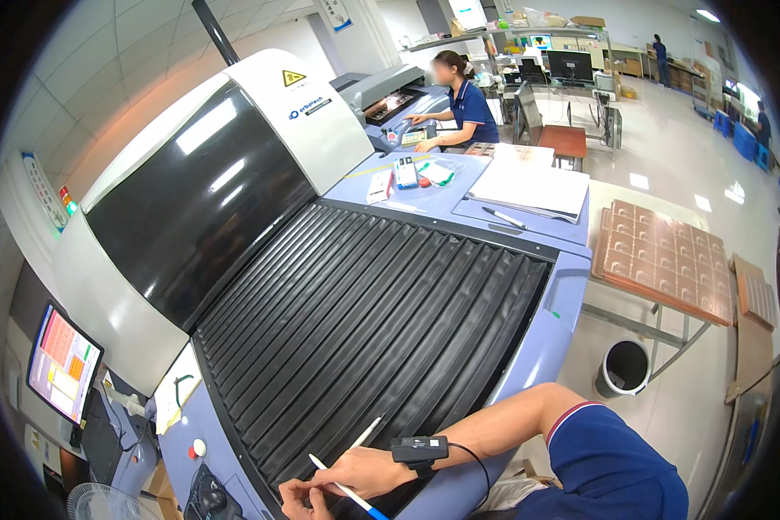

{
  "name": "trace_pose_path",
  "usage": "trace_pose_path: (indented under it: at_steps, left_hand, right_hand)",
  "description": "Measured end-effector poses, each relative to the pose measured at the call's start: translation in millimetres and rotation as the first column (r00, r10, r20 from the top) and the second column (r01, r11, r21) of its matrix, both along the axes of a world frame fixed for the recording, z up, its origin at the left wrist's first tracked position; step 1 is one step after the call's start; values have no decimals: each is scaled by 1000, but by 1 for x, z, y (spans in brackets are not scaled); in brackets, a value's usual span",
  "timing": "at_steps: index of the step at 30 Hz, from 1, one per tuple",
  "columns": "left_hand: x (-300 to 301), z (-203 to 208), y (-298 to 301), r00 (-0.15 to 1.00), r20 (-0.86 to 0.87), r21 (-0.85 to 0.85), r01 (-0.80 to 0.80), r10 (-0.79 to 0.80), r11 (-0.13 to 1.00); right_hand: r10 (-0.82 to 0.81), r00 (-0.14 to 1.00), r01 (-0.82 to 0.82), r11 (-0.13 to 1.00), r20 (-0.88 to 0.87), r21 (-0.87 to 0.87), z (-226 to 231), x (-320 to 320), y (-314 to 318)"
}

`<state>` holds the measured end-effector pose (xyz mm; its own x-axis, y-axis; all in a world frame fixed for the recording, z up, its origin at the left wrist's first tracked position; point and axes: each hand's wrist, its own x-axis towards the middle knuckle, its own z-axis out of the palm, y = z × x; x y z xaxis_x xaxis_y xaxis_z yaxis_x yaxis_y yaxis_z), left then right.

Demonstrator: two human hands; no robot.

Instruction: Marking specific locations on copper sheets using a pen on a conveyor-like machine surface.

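Observation:
My right hand (374, 471) is closed over the near edge of the machine's black bellows cover (364, 295), a dark device strapped to its wrist. It grips a slim white pen-like stick (352, 496) with a blue lower end. A second thin white stick (366, 431) slants up from behind the same hand, its lower part hidden. Against the right fingertips, my left hand (305, 503) shows only curled fingers at the lower edge. Whether anything sits between those fingers cannot be made out.
A red-and-white button (198, 449) and a black mouse-like device (210, 496) are at lower left, near a monitor (64, 362). Papers (529, 186) and a pen (504, 217) lie on the far ledge. Copper-coloured panels (663, 260) rest on a right-hand table above a bin (624, 367). A co-worker (472, 108) sits beyond.

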<state>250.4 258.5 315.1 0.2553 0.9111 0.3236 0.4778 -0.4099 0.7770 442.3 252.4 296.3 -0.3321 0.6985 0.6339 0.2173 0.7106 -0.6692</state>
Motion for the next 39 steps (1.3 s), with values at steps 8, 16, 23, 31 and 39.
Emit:
trace_pose_path:
  at_steps: [8, 16, 23, 31, 39]
  left_hand:
    - [-4, -10, 4, 998, 66, 37, -8, 5, 999]
    - [0, -5, 4, 1000, -10, 38, 6, -5, 999]
    - [-1, -7, 5, 998, 55, 43, -21, 19, 999]
    - [-4, -10, 6, 999, 44, 30, -8, 7, 1000]
    - [-2, -10, 5, 997, 73, 54, -21, 17, 998]
  right_hand:
    - [4, 1000, -4, 1000, 4, 12, -1, -2, 1]
    - [-11, 1000, 11, 1000, 28, 5, -4, 0, 1]
    - [-17, 1000, 17, 1000, -16, 10, -4, -4, 4]
    - [8, 999, -8, 1000, 43, -4, -6, -3, 4]
    - [-19, 995, 15, 999, 101, 39, -11, -2, 6]
